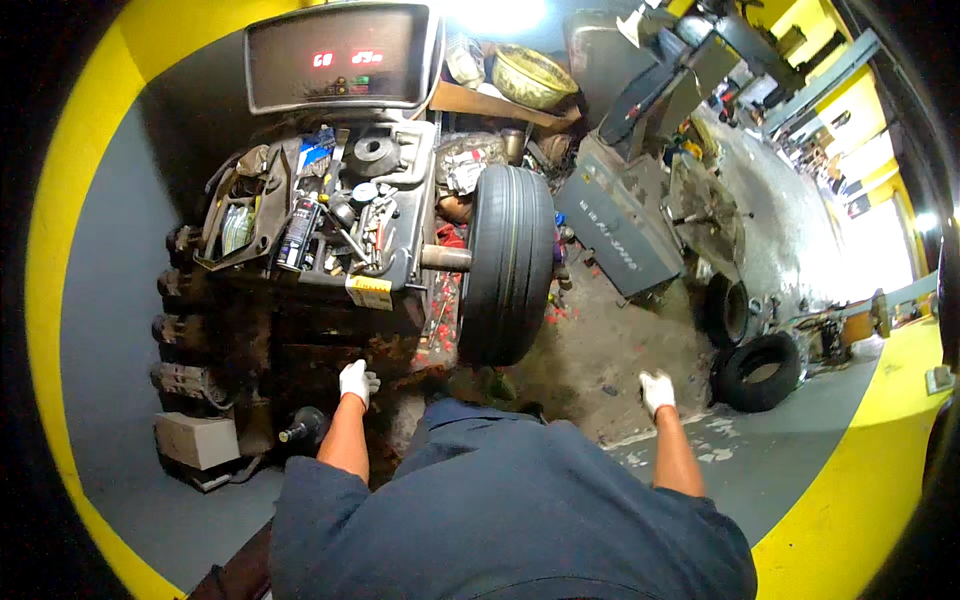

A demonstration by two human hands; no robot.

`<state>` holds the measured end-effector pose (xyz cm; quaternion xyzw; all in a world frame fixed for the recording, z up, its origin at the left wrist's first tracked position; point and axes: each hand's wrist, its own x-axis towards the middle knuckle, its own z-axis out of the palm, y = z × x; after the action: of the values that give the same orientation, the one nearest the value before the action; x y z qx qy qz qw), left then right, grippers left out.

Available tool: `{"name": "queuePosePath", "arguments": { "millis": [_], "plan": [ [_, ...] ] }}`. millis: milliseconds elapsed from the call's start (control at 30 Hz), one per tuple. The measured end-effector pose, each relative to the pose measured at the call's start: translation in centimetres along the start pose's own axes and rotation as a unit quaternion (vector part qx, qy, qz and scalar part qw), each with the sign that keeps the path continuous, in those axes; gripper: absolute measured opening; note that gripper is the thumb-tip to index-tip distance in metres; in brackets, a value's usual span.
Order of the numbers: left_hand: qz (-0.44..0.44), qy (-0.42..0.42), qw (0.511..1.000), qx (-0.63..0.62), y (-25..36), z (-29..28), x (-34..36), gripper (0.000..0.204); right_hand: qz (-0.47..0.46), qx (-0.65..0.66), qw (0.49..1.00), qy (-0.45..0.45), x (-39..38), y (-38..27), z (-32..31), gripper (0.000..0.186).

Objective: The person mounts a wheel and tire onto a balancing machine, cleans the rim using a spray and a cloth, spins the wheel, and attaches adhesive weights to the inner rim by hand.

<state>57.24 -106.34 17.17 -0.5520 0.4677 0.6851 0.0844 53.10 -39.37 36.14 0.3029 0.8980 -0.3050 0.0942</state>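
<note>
Closest to us, the dark shirt (510, 510) fills the bottom, and out come two white-gloved hands! Left hand (358, 384): fingers loosely parted, nothing held. Right hand (656, 391): fingers look partly curled, exact opening hard to tell, no object visible in it. They're well apart, and there's the tyre (510, 265), ahead and between them, touched by neither! It stands upright, tread running away from the body, neither hand clearly nearer. A metal shaft (446, 258) reaches its left side from the tool-laden machine top (405, 265); farther out, a lit display (340, 60).
</note>
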Motion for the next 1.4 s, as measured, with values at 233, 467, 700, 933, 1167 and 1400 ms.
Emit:
{"name": "queuePosePath", "arguments": {
  "millis": [233,467,700,933,1167,1400],
  "plan": [
    [-0.012,0.004,0.993,0.118,-4.9,5.7,-4.2,0.037,-0.089,-0.366,0.866,-0.329,-7.8,28.7,6.6,0.038],
    [-0.069,0.06,0.989,0.119,-12.3,-1.3,-8.7,0.033,0.199,0.007,0.948,-0.25,-5.7,21.1,6.9,0.019],
    [-0.014,0.084,0.994,0.065,-12.5,2.0,-12.9,0.036,0.24,0.208,0.936,-0.15,5.6,18.5,-0.9,0.019],
    [-0.006,0.058,0.982,0.182,-19.0,-9.7,-2.5,0.035,0.175,0.297,0.935,-0.082,6.5,9.2,2.9,0.015],
    [-0.049,0.088,0.991,0.093,-12.7,-7.9,-4.1,0.022,0.239,0.232,0.932,-0.14,-4.7,11.2,11.2,0.012],
    [-0.067,0.01,0.98,0.189,-6.4,-13.0,-1.7,0.031,0.313,0.218,0.914,-0.138,-14.9,9.7,15.7,0.018]
  ]
}}
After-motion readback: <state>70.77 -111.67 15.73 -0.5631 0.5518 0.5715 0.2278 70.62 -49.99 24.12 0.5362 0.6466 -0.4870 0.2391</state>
